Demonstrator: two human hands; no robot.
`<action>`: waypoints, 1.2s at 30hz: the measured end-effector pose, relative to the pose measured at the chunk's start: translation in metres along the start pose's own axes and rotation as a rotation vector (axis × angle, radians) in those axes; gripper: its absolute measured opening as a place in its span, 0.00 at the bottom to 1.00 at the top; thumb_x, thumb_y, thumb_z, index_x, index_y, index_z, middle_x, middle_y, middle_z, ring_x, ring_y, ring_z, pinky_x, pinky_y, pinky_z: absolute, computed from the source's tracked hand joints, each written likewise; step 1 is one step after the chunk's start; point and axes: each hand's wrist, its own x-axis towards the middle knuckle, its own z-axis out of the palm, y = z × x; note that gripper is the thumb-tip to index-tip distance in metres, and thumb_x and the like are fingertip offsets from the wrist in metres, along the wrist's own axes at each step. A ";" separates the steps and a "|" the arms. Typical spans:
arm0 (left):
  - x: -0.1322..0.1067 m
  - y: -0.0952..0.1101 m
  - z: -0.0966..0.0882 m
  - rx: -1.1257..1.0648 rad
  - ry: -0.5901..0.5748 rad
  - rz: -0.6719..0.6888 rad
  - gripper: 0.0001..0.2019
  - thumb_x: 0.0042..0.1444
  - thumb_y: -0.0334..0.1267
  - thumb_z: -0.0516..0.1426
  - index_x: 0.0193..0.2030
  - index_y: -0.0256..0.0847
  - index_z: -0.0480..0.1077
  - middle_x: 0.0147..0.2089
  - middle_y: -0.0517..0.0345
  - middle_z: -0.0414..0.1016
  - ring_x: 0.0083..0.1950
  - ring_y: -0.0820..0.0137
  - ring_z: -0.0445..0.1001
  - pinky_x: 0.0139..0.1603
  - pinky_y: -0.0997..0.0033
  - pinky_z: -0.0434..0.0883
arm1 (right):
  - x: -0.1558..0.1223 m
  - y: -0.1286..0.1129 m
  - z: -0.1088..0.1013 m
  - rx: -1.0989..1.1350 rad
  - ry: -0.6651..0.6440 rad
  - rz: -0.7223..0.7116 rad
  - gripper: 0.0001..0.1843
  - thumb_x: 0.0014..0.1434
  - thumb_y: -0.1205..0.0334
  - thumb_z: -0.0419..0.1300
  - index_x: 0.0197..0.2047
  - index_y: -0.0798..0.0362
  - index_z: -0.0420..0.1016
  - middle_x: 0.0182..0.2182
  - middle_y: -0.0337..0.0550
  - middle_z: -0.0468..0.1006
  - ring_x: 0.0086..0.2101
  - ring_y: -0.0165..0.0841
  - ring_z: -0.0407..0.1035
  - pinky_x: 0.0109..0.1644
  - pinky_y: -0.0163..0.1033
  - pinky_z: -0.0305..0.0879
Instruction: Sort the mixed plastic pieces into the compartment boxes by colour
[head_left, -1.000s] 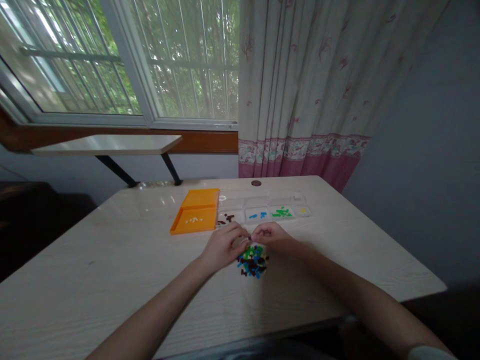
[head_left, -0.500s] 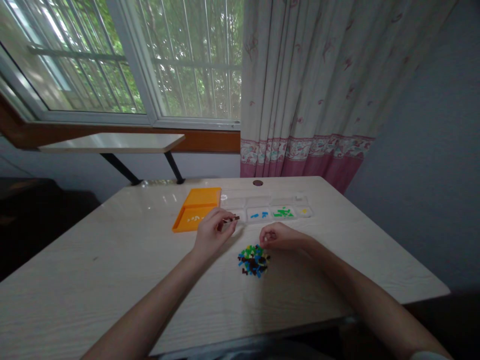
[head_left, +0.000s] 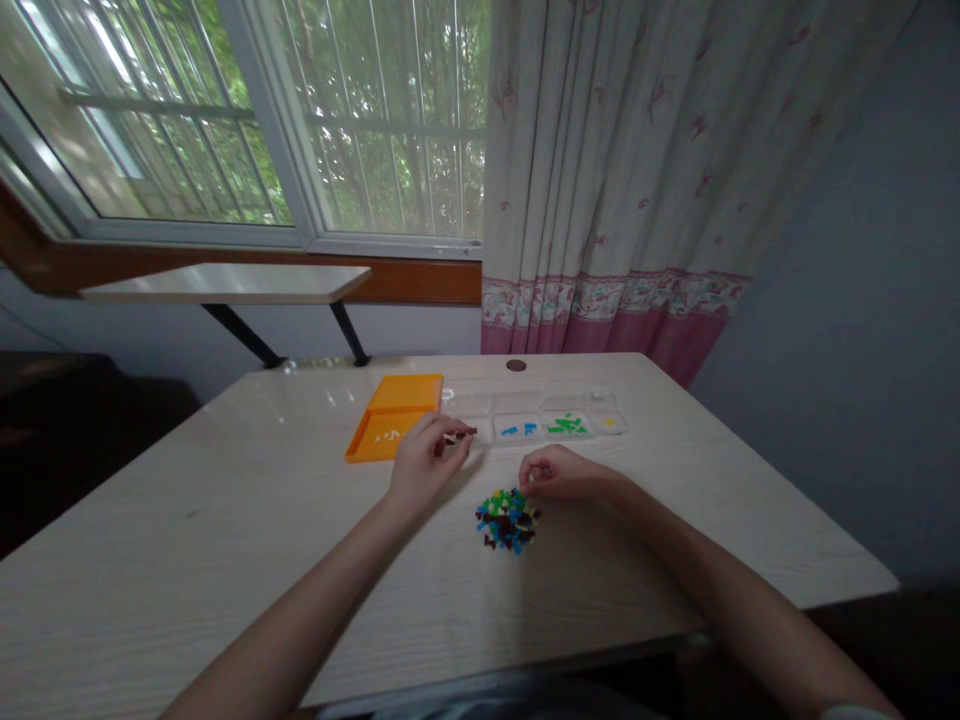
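Mixed pile (head_left: 504, 526) of small pieces is sitting on the bench (head_left: 172, 590) just short of the hands, probably for easy reach. Clear tray (head_left: 517, 414) is lying beyond, compartments seemingly keeping colours apart. Left hand (head_left: 429, 455) is curling beside brown pieces (head_left: 472, 431) (can't tell if gripping one). Right hand (head_left: 559, 472) is curling at the pile's far edge, grip unclear. Pile's looking loose, knobbly: blue, green, brown, yellow.
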 end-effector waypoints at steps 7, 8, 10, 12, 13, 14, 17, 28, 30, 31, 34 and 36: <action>0.002 -0.036 0.008 0.224 -0.058 -0.258 0.09 0.50 0.41 0.53 0.33 0.39 0.71 0.28 0.59 0.70 0.29 0.71 0.67 0.29 0.75 0.62 | 0.000 -0.001 0.000 0.002 0.018 0.020 0.10 0.49 0.59 0.57 0.31 0.58 0.71 0.19 0.33 0.62 0.20 0.21 0.54 0.22 0.27 0.47; 0.002 -0.039 0.008 0.266 -0.070 -0.283 0.10 0.50 0.41 0.53 0.34 0.39 0.71 0.28 0.59 0.70 0.30 0.71 0.67 0.29 0.75 0.61 | 0.000 -0.001 0.000 -0.004 0.020 0.021 0.10 0.49 0.59 0.57 0.31 0.58 0.71 0.19 0.33 0.62 0.20 0.21 0.54 0.22 0.27 0.47; 0.002 -0.042 0.008 0.337 -0.094 -0.311 0.11 0.50 0.42 0.52 0.35 0.40 0.71 0.28 0.59 0.70 0.31 0.70 0.68 0.28 0.75 0.59 | 0.000 -0.003 -0.001 -0.014 0.019 0.023 0.10 0.49 0.59 0.58 0.31 0.58 0.71 0.19 0.33 0.62 0.20 0.21 0.54 0.22 0.27 0.47; 0.001 -0.043 0.007 0.379 -0.107 -0.321 0.12 0.51 0.43 0.51 0.35 0.41 0.72 0.29 0.58 0.71 0.31 0.70 0.68 0.27 0.75 0.58 | 0.000 -0.003 -0.001 -0.014 0.014 0.024 0.10 0.49 0.59 0.57 0.31 0.58 0.71 0.19 0.32 0.62 0.20 0.21 0.53 0.22 0.27 0.46; 0.001 -0.043 0.006 0.387 -0.116 -0.320 0.12 0.52 0.44 0.51 0.36 0.41 0.72 0.29 0.58 0.71 0.31 0.70 0.68 0.27 0.76 0.57 | 0.000 -0.003 -0.001 -0.013 0.010 0.024 0.10 0.49 0.58 0.57 0.31 0.58 0.71 0.18 0.32 0.62 0.20 0.21 0.53 0.22 0.27 0.46; 0.001 -0.043 0.006 0.389 -0.126 -0.317 0.13 0.52 0.45 0.51 0.36 0.41 0.72 0.28 0.58 0.71 0.30 0.70 0.68 0.26 0.76 0.57 | 0.000 -0.003 -0.001 -0.011 0.006 0.024 0.10 0.49 0.58 0.57 0.31 0.58 0.71 0.18 0.32 0.62 0.20 0.21 0.53 0.22 0.27 0.46; 0.001 -0.042 0.004 0.391 -0.147 -0.319 0.16 0.53 0.48 0.50 0.39 0.42 0.71 0.25 0.58 0.70 0.26 0.70 0.68 0.24 0.76 0.55 | 0.000 -0.003 -0.001 -0.008 0.000 0.027 0.10 0.49 0.59 0.57 0.31 0.58 0.71 0.19 0.33 0.63 0.20 0.21 0.54 0.22 0.27 0.47; -0.005 -0.032 0.009 0.189 -0.351 -0.082 0.10 0.54 0.40 0.50 0.34 0.39 0.70 0.25 0.59 0.70 0.25 0.74 0.67 0.26 0.78 0.59 | 0.000 -0.005 -0.004 -0.112 0.028 0.043 0.09 0.48 0.61 0.57 0.31 0.58 0.72 0.19 0.34 0.65 0.20 0.22 0.55 0.23 0.27 0.49; -0.009 -0.024 0.012 0.136 -0.443 0.015 0.09 0.53 0.37 0.50 0.32 0.39 0.71 0.26 0.59 0.71 0.26 0.74 0.67 0.26 0.79 0.60 | -0.001 -0.006 -0.003 -0.149 0.029 0.053 0.10 0.48 0.60 0.57 0.31 0.58 0.73 0.18 0.34 0.65 0.19 0.22 0.55 0.22 0.27 0.48; -0.011 -0.020 0.013 0.113 -0.475 0.057 0.09 0.53 0.36 0.50 0.32 0.39 0.71 0.26 0.59 0.71 0.26 0.75 0.67 0.27 0.80 0.60 | -0.001 -0.006 -0.002 -0.160 0.029 0.057 0.10 0.48 0.59 0.58 0.31 0.58 0.73 0.18 0.34 0.65 0.19 0.22 0.54 0.22 0.27 0.48; -0.015 -0.009 0.016 0.065 -0.521 0.133 0.08 0.53 0.34 0.50 0.32 0.39 0.71 0.27 0.59 0.72 0.27 0.75 0.68 0.28 0.80 0.61 | -0.001 -0.007 0.000 -0.176 0.020 0.050 0.11 0.47 0.58 0.59 0.32 0.57 0.74 0.18 0.34 0.66 0.19 0.22 0.55 0.22 0.27 0.49; -0.017 -0.005 0.017 0.056 -0.535 0.144 0.09 0.54 0.34 0.50 0.32 0.39 0.71 0.27 0.59 0.73 0.27 0.75 0.68 0.28 0.79 0.61 | -0.001 -0.007 0.000 -0.181 0.015 0.040 0.11 0.47 0.58 0.59 0.32 0.57 0.73 0.18 0.34 0.65 0.20 0.22 0.55 0.23 0.27 0.50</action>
